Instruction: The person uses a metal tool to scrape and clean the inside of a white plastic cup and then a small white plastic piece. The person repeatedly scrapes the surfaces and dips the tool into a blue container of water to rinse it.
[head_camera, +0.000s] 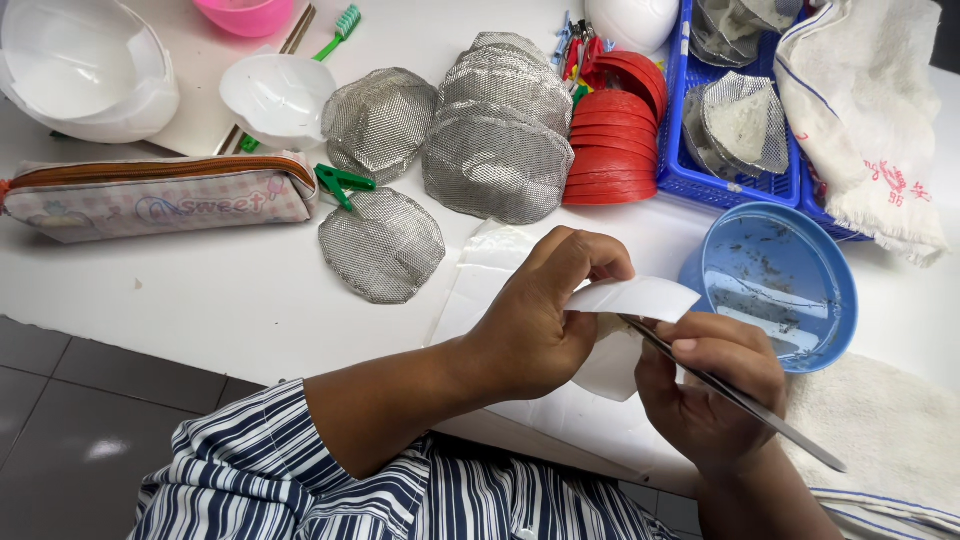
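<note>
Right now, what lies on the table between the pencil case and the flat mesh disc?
In the head view, a green clip lies between the pencil case and the flat mesh disc, beside the case's right end, just above the disc.

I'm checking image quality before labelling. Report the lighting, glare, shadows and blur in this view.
Head view: bright, even light; soft shadows under the left hand and right hand; mild glare on the blue bowl and white plastic shells; hands, white piece and mesh discs sharp; slight wide-angle bending at the edges.
</note>
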